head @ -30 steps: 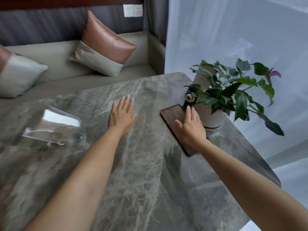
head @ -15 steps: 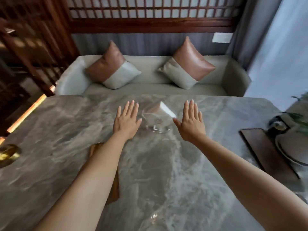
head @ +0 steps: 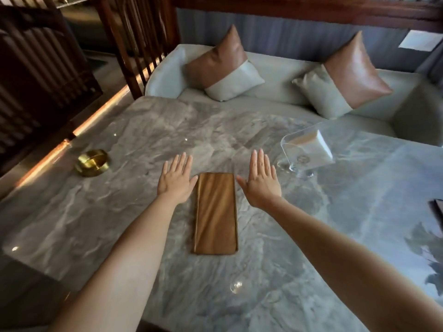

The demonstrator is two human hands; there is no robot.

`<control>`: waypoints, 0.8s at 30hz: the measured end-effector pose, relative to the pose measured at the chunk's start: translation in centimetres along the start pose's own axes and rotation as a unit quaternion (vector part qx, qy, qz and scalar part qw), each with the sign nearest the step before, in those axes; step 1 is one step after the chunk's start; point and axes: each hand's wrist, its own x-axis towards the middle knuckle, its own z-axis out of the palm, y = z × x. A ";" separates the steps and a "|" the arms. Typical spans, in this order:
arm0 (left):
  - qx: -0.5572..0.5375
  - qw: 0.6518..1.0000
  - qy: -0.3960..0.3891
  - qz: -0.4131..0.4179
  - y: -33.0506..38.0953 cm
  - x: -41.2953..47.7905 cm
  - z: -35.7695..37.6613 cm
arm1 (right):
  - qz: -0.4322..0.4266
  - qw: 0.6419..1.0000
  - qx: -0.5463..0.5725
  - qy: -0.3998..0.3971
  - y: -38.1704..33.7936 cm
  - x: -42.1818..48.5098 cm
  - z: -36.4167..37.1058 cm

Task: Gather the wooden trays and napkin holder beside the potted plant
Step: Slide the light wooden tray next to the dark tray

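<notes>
Your light brown rectangular wooden tray (head: 215, 213) lies flat near the middle of the grey veined marble table (head: 311, 236), its long axis running from you straight away toward the pale sofa (head: 282, 77) on the far side, one short end nearest you and the other up between your hands. Your left hand (head: 177, 180) is just beside the tray's far left corner, palm down, fingers stretched out and slightly spread, holding nothing. Your right hand (head: 261, 181) is just beside the far right corner, also flat with fingers extended and close together, thumb angled toward the tray, gripping nothing; whether either hand touches the table cannot be told.

To the right and farther from you stands the clear acrylic napkin holder (head: 305, 153) with white napkins leaning in it, apart from your right hand. A small round emblem shows on its front, but it is too blurred to read. At the right edge of the view a corner of a dark wooden tray (head: 439, 209) shows. A round brass dish (head: 92, 162) sits well to the left.
</notes>
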 end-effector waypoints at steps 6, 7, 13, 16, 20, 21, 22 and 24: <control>-0.014 0.999 -0.037 0.017 0.0 0.6 2.4 | 0.064 0.995 0.050 -0.064 -0.6 -2.6 4.5; -0.018 0.999 -0.044 0.017 0.2 1.0 2.8 | 0.079 0.992 0.056 -0.075 -0.5 -3.1 5.1; -0.048 0.995 -0.083 0.015 1.0 4.1 4.5 | 0.189 0.965 0.128 -0.128 -0.1 -6.0 8.3; -0.058 0.994 -0.095 0.011 1.7 5.7 5.0 | 0.242 0.946 0.152 -0.152 -0.2 -6.9 9.2; -0.052 0.992 -0.112 0.013 2.2 7.2 5.5 | 0.303 0.910 0.224 -0.172 -0.6 -7.6 10.0; -0.050 0.992 -0.113 0.015 2.3 7.4 5.6 | 0.318 0.894 0.261 -0.175 -0.7 -7.7 10.1; -0.049 0.992 -0.115 0.018 2.3 7.6 5.8 | 0.332 0.877 0.299 -0.174 -0.9 -7.9 10.3; -0.049 0.991 -0.119 0.021 2.5 7.8 5.9 | 0.355 0.847 0.358 -0.169 -1.1 -8.0 10.7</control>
